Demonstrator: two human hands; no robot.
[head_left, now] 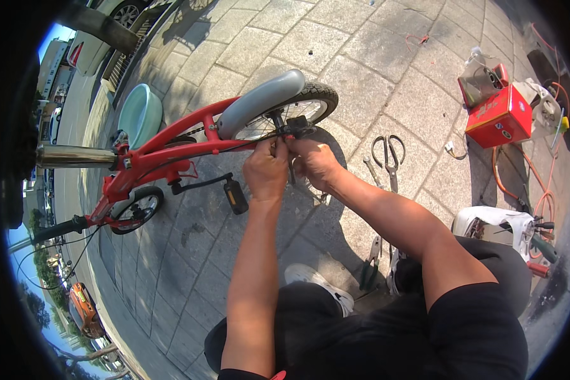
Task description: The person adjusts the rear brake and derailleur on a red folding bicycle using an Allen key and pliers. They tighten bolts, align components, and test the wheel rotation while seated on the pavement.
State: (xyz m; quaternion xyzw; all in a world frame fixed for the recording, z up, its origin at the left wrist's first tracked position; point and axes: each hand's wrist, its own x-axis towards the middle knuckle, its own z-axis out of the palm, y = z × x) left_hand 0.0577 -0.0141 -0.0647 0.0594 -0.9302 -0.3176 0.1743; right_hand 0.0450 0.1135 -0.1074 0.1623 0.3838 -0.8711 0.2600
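Observation:
A red bicycle [177, 145] with a grey mudguard [259, 95] over its black-tyred wheel [323, 98] reaches in from the left. My left hand [266, 170] is closed at the end of the red frame, below the wheel's hub, its thumb and forefinger pinched together. Close beside it, my right hand [313, 163] has its fingers curled in under a black part [302, 125] at the axle. Whatever either hand grips is hidden by the fingers. A slim dark piece [291, 171] hangs down between the two hands. A black pedal [235, 196] sticks out left of my left forearm.
Large black-handled scissors [390, 161] and a spanner [371, 170] lie on the paving right of my hands. Pliers [370, 265] rest by my shoe. A red box [500, 117] and orange hose [501, 174] are at right; a pale green basin [142, 114] stands behind the bicycle.

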